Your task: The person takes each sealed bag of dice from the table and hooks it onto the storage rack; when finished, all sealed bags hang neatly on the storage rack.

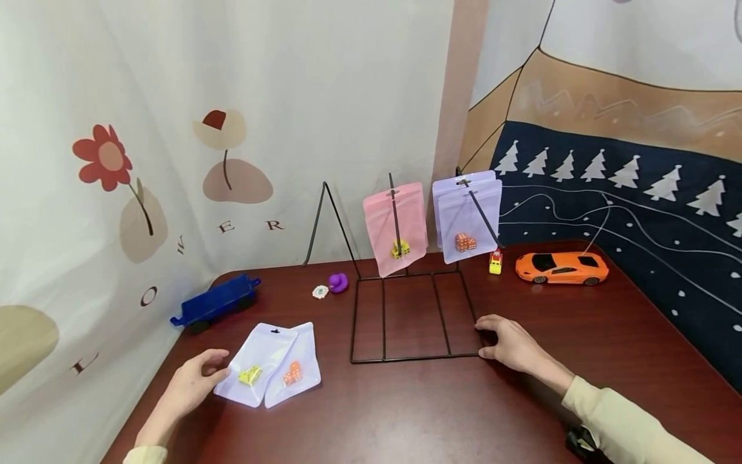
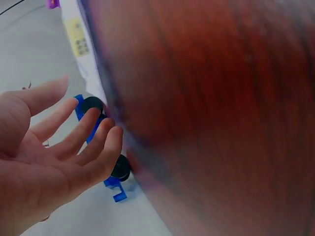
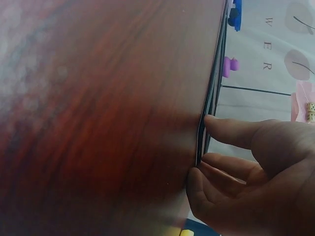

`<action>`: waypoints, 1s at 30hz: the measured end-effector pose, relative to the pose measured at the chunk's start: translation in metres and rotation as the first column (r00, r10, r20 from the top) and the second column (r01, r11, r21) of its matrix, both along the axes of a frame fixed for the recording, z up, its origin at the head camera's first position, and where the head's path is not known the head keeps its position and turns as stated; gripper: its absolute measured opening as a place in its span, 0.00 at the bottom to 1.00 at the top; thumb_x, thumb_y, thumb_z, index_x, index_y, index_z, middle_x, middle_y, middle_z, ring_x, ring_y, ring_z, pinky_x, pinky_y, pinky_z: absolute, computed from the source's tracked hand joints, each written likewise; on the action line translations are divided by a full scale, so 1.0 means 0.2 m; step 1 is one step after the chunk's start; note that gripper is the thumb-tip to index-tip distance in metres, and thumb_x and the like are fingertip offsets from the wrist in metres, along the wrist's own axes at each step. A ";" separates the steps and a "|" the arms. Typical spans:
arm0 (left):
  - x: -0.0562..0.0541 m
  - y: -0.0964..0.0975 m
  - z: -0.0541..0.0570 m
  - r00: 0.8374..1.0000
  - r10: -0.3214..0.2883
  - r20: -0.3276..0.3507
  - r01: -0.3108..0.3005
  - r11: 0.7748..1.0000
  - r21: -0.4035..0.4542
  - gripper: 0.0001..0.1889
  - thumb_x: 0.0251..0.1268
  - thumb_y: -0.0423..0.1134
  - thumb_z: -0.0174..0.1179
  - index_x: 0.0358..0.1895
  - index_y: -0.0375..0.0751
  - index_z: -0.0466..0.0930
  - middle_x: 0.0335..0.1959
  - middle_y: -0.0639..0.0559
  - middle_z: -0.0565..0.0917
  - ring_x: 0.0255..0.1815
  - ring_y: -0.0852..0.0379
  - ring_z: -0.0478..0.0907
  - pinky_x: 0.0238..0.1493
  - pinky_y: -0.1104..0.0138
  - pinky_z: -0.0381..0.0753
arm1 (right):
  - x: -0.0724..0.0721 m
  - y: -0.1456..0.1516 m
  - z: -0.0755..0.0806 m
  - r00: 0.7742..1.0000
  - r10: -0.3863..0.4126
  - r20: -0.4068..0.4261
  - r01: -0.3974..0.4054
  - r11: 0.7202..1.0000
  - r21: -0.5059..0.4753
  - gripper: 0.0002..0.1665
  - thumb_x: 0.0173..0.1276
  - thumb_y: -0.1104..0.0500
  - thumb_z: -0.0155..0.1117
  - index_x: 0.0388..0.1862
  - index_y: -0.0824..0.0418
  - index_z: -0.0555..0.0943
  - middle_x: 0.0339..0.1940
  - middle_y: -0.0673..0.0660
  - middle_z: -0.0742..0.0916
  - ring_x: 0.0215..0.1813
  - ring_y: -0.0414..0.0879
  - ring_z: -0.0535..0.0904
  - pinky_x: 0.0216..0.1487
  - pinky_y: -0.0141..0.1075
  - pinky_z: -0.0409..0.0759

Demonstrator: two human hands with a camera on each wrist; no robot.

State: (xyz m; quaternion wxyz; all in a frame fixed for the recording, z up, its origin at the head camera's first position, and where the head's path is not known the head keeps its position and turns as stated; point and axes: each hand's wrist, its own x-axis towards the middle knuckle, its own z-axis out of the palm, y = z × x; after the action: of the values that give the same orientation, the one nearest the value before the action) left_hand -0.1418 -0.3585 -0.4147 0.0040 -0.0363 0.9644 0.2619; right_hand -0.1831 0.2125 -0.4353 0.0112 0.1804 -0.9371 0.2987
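A black wire display rack [image 1: 400,358] stands on the table. Pink zip pouches [image 1: 382,212] with yellow dice hang from its middle hook, and lilac pouches [image 1: 458,216] with orange dice from the right one. With thumb and fingers my right hand [image 1: 513,345] holds the front right corner of the rack's base. Two more lilac pouches lie overlapping at the left, one with yellow dice [image 1: 250,376], the other with orange dice [image 1: 292,372]. Beside their left edge is my left hand [image 1: 191,381], fingers relaxed and apart, holding nothing, as the left wrist view [image 2: 64,147] also shows.
A blue toy trailer [image 1: 217,299] sits at the back left. Between it and the rack are a purple rubber duck [image 1: 339,282] and a small white round piece [image 1: 320,292]. At the back right stand a small red and yellow toy vehicle [image 1: 495,262] and an orange toy car [image 1: 562,268].
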 end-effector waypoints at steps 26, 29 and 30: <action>0.00 -0.02 -0.03 0.996 0.011 0.086 -0.020 0.995 0.101 0.17 0.59 0.27 0.61 0.50 0.22 0.74 0.34 0.40 0.83 0.36 0.48 0.79 0.31 0.64 0.77 | 0.00 0.00 0.01 1.000 0.002 0.031 -0.001 1.000 -0.010 0.27 0.51 0.67 0.74 0.51 0.72 0.79 0.52 0.66 0.80 0.57 0.62 0.74 0.53 0.55 0.74; 0.01 -0.02 -0.03 0.995 0.027 0.099 -0.039 0.991 0.127 0.15 0.59 0.26 0.60 0.49 0.22 0.75 0.35 0.41 0.82 0.35 0.50 0.78 0.30 0.66 0.77 | 0.00 0.00 0.01 1.000 0.003 0.031 -0.003 1.000 -0.004 0.27 0.51 0.67 0.74 0.51 0.72 0.79 0.52 0.65 0.80 0.56 0.62 0.74 0.53 0.55 0.74; 0.01 -0.02 -0.03 0.994 0.033 0.104 -0.047 0.989 0.138 0.15 0.59 0.26 0.60 0.49 0.22 0.75 0.35 0.42 0.82 0.35 0.50 0.78 0.30 0.66 0.78 | 0.00 0.00 0.01 1.000 0.003 0.031 -0.003 1.000 -0.003 0.26 0.51 0.67 0.74 0.51 0.72 0.79 0.52 0.65 0.80 0.56 0.62 0.74 0.53 0.55 0.74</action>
State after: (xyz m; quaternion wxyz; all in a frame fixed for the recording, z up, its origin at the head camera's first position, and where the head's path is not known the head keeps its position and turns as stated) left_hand -0.1389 -0.3618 -0.4214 0.0503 -0.0685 0.9413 0.3267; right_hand -0.1835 0.2126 -0.4335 -0.0035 0.1770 -0.9364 0.3031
